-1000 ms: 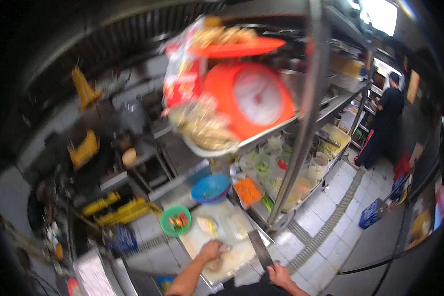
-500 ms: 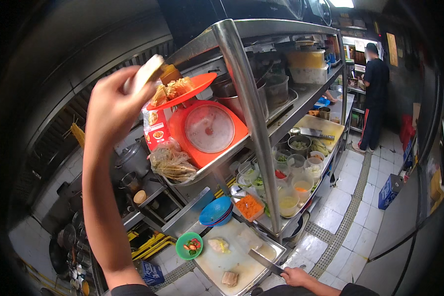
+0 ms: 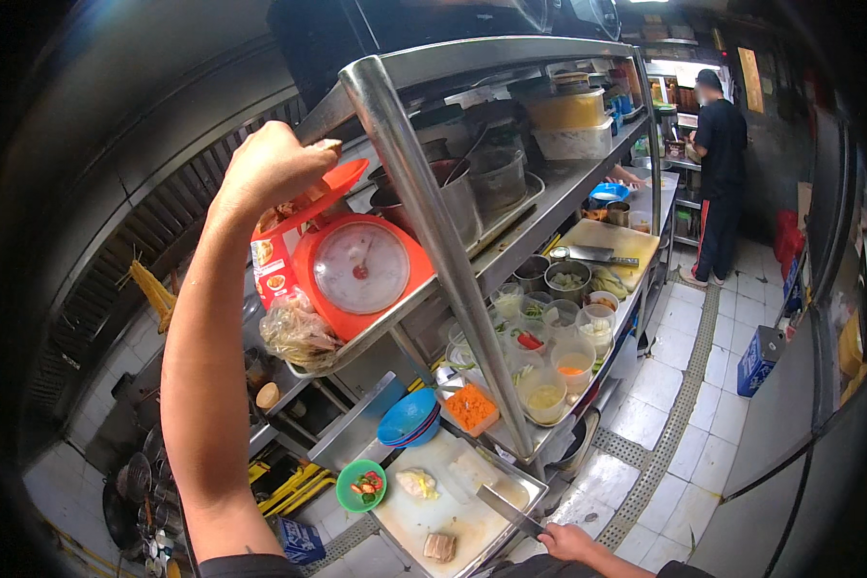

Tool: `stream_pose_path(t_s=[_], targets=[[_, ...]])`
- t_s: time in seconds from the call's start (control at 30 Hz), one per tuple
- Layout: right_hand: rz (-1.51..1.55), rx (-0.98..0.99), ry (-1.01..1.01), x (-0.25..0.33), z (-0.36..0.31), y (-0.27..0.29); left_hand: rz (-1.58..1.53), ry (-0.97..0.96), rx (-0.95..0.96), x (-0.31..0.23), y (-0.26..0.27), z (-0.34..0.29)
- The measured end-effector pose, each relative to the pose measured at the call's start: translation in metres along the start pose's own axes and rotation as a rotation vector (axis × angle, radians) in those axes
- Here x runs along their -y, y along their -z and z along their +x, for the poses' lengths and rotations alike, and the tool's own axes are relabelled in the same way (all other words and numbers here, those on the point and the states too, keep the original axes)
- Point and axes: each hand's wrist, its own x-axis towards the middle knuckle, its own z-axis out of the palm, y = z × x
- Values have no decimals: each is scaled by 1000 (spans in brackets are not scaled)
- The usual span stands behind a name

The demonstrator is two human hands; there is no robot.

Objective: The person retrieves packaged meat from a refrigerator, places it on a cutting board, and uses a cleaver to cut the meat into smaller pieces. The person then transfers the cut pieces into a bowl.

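Observation:
My left hand (image 3: 272, 171) is raised over the red-orange pan (image 3: 335, 188) of a kitchen scale (image 3: 361, 265). Its fingers are closed, and a small pale bit shows at the fingertips; what it is stays mostly hidden. The hand covers most of the food on the pan. Low down, my right hand (image 3: 570, 542) grips a knife (image 3: 511, 510) with a broad blade, held over the right side of a white cutting board (image 3: 424, 525). On the board lie a pale yellowish piece of food (image 3: 417, 484), a brownish block of meat (image 3: 440, 548) and a whitish slab (image 3: 472, 472).
Beside the board stand a green bowl (image 3: 361, 485) of cut chillies and stacked blue bowls (image 3: 409, 420). A steel shelf post (image 3: 443, 241) rises between the scale and several tubs of ingredients. Another person (image 3: 721, 173) stands at the far right.
My left hand has turned and come further over the scale pan, hiding the food there. The whole view has shifted slightly. My right hand still grips the knife above the board.

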Motion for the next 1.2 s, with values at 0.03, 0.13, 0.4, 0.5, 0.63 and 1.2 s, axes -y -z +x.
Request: stream_pose_path(t_s=[0.03,0.13,0.4,0.5,0.63,1.2], targets=[[5,1,-8,0,0,0,27,24,23,-4,0,-2],[16,5,-38,0,0,4,68,72,78,-12,1,-4],[3,16,-54,0,-3,3,188,42,67,-13,-3,2],[7,17,-45,-2,-3,2,149,-2,101,-13,-5,2],[3,15,-42,-5,-2,-1,84,-80,129,-10,-3,0],[8,30,-61,-4,2,-3,56,-199,-74,7,16,-5]])
